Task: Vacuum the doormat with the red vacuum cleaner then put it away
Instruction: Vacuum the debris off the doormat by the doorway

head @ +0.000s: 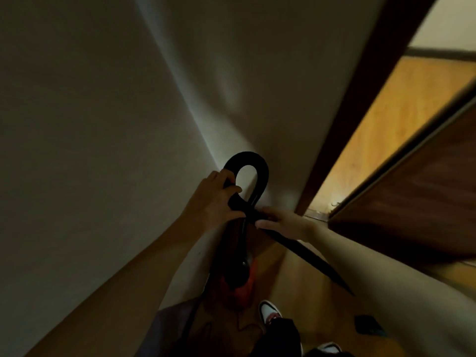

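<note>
Both hands hold the black hose of the red vacuum cleaner in a dim wall corner.

The left hand (213, 199) has its grip clamped round the ribbed, matte black hose (260, 166), which bends above it into a tight, smooth U-shaped loop against the pale, plain wall (90, 124). The right hand (280, 220), just beside it, has its grip closed over the straight, rigid black wand (309, 256), which slants down to a narrow tip over the glossy wooden floor (309, 318). The red vacuum cleaner (244, 289), a rounded red body with a dark top, stands on the floor below the hands, close to the wall. A white shoe (269, 311) shows near it, and a dark, grained wooden door (412, 202) stands at the right.
</note>
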{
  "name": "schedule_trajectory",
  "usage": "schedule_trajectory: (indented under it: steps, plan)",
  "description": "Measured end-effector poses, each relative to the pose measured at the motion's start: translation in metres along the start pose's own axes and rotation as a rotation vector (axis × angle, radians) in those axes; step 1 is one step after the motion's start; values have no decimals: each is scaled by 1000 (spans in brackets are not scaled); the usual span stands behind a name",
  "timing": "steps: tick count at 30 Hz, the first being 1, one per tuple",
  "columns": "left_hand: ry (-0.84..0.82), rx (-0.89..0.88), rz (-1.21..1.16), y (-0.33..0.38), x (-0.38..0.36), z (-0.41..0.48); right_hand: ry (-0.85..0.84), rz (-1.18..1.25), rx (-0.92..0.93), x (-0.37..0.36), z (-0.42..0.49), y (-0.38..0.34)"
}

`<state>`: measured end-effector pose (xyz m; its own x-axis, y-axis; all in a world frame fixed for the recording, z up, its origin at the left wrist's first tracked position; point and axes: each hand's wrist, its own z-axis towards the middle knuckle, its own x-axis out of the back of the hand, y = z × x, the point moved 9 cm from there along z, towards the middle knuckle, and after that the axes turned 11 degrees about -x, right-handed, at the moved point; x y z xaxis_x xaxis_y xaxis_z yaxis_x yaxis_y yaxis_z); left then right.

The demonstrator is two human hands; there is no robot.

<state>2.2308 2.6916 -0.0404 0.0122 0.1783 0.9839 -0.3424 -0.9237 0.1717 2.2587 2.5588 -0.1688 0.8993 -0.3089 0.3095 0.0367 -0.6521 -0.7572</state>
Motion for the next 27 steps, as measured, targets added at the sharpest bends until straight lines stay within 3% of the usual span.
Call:
schedule_trajectory:
  steps: [5,11,14,27]
  plan:
    - [-179,-74,-12,69,-43,31,52,78,-73,12,-56,77]
    - [-528,-408,206,209,-109,72,56,73,-143,19,-141,175]
    - [-716,-532,192,273,-150,79,21,77,-181,15,-185,218]
    - [-1077,-456,-64,413,-303,70,137,259,-333,-22,-282,387]
